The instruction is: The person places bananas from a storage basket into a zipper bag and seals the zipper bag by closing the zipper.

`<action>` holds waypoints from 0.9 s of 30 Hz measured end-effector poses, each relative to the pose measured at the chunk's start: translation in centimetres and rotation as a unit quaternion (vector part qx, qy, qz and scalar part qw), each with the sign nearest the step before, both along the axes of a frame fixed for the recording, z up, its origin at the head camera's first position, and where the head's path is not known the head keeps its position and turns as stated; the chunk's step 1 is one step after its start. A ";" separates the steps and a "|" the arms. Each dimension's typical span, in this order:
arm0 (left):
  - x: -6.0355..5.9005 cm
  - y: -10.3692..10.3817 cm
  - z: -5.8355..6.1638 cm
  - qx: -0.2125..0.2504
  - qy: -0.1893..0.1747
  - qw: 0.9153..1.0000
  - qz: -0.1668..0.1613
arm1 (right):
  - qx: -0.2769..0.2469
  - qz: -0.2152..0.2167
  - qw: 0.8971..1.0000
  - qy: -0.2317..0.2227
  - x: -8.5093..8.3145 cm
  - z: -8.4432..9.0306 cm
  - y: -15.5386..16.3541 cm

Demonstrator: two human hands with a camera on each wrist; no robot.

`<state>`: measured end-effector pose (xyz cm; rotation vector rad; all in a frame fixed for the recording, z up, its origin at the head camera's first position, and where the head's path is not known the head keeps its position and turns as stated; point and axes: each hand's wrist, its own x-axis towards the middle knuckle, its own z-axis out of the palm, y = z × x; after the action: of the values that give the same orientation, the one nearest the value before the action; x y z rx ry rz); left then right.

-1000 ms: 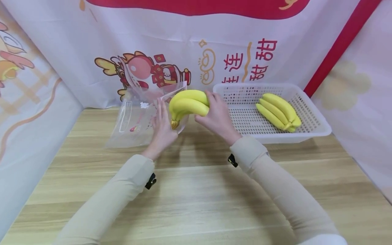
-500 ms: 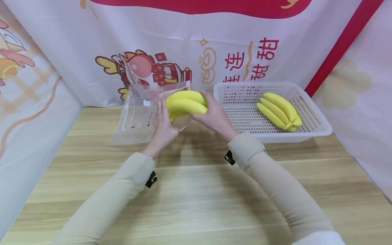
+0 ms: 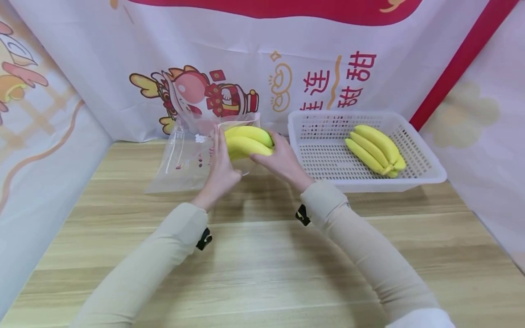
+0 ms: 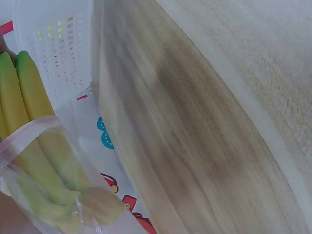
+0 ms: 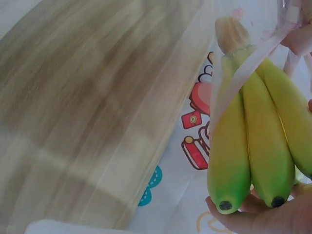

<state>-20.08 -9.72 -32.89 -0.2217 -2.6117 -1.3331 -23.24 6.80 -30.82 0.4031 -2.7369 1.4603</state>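
The right hand [image 3: 283,159] grips a bunch of bananas [image 3: 248,140] by its tip end, fingers curled round it, and the stem end is already past the mouth of a clear plastic bag [image 3: 193,155]. The left hand [image 3: 221,171] holds the bag's mouth open, its fingers straight along the near edge (whether the thumb pinches the film is hidden). In the left wrist view the stem and lower half of the bunch [image 4: 46,170] lie behind the film; in the right wrist view the bag's rim crosses the fruit near the stem, so by my reading the bunch is only partly in. A second bunch [image 3: 375,148] lies in the white basket [image 3: 426,161] to the right, on the wooden table [image 3: 262,255], not yet bagged.
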 end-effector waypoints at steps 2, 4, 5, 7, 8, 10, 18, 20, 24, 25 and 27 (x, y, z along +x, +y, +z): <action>0.0 -0.1 0.0 0.002 0.001 1.000 -0.001 | 0.010 -0.009 1.000 -0.012 0.1 0.0 -0.1; -0.1 -0.1 -0.1 0.012 0.000 1.000 -0.001 | 0.007 -0.015 0.999 -0.032 0.1 0.0 -0.2; -0.1 -0.1 -0.1 0.017 -0.001 1.000 -0.001 | 0.005 -0.019 0.999 -0.046 0.2 0.0 -0.3; -0.2 -0.2 -0.1 0.028 -0.004 1.000 -0.003 | -0.006 -0.020 0.997 -0.076 0.2 0.0 -0.4; -0.3 -0.2 -0.2 0.032 -0.006 0.999 -0.004 | -0.010 -0.021 0.996 -0.089 0.2 -0.1 -0.4; -0.3 -0.2 -0.2 0.038 -0.012 0.999 -0.006 | -0.012 -0.023 0.994 -0.110 0.2 -0.2 -0.5; -0.3 -0.2 -0.4 0.027 -0.024 0.999 -0.004 | -0.013 0.074 0.984 -0.160 -0.6 -0.6 0.3; -0.3 -0.3 -0.5 0.027 -0.028 0.999 -0.004 | -0.002 0.100 0.980 -0.173 -0.8 -0.7 0.7; -0.4 -0.3 -0.5 0.032 -0.034 0.999 -0.007 | 0.014 0.116 0.975 -0.190 -1.1 -0.6 1.4; -0.4 -0.3 -0.5 0.033 -0.034 0.999 -0.007 | 0.019 0.115 0.975 -0.189 -1.1 -0.6 1.4; -0.5 -0.3 -0.5 0.035 -0.036 0.999 -0.006 | 0.024 0.111 0.977 -0.181 -1.1 -0.5 1.4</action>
<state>-20.54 -9.98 -33.42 -0.1827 -2.6194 -1.4606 -24.34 8.22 -31.33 0.5060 -3.1013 1.6684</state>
